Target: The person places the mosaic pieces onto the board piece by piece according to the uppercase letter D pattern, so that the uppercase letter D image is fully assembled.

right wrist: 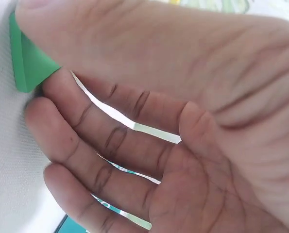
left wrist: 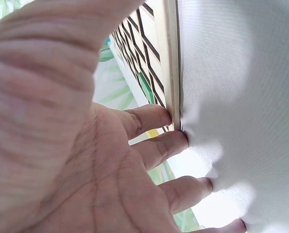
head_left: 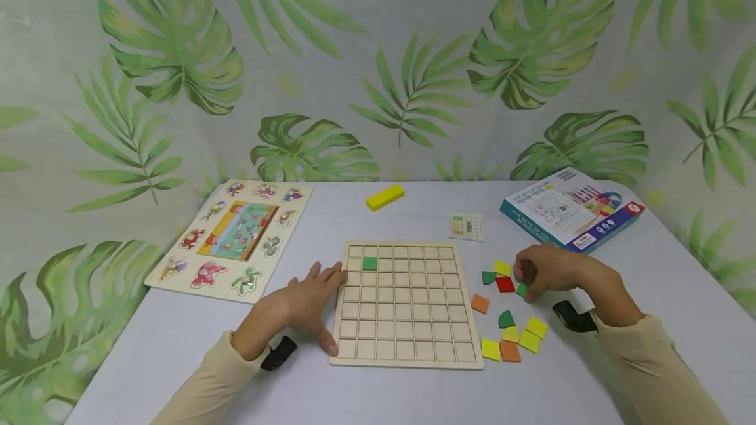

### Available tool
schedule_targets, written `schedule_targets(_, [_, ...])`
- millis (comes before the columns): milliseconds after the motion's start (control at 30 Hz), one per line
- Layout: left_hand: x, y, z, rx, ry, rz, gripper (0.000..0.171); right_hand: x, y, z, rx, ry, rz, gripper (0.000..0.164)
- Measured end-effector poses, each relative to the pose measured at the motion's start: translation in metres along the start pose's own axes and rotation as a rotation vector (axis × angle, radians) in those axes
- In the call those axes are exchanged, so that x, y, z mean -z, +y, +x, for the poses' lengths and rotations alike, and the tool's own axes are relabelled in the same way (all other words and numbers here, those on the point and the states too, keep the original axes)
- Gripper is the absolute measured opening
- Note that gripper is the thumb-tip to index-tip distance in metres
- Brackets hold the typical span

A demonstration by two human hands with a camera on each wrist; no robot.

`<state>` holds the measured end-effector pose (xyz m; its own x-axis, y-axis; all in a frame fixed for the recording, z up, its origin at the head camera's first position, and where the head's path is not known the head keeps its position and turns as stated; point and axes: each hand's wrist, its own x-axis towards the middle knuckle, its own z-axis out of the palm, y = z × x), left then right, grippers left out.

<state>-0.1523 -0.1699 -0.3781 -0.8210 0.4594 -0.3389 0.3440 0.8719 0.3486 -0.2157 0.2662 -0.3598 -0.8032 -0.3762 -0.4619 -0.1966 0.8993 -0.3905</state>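
With our right hand (head_left: 549, 274) we are pinching a green piece (head_left: 522, 289) between thumb and fingers, low against the cloth-covered desk (head_left: 413, 399). Our left hand (head_left: 310, 303) is holding its fingers spread, its thumb and index finger touching the left edge of a wooden grid board (head_left: 405, 311), which is lying between our hands. A green square (head_left: 369, 263) is sitting in the grid, near the left fingertips. Just left of the right hand, a red piece (head_left: 504, 284) and a yellow square (head_left: 503, 268) are lying; nearer us, an orange square (head_left: 510, 351). Beyond the right hand a box (head_left: 573, 208) is resting; beyond the left, an animal puzzle board (head_left: 188, 256). Farther out between both, a yellow block (head_left: 385, 197) and a printed card (head_left: 465, 226) are lying.
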Motion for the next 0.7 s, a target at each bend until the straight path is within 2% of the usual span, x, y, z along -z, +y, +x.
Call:
schedule_targets(267, [-0.002,0.001,0.001,0.021,-0.004,-0.007,0.129,-0.001,0.0,0.002,-0.022,0.007,-0.001,0.032])
schedule_targets(433, [-0.001,0.002,0.0,0.022,0.0,-0.002,0.129,0.001,-0.002,0.005,0.016,0.007,0.002,0.029])
schedule_targets(700, [0.0,0.002,-0.001,0.003,0.005,0.005,0.128,0.008,-0.018,0.011,0.063,0.07,-0.043,0.03])
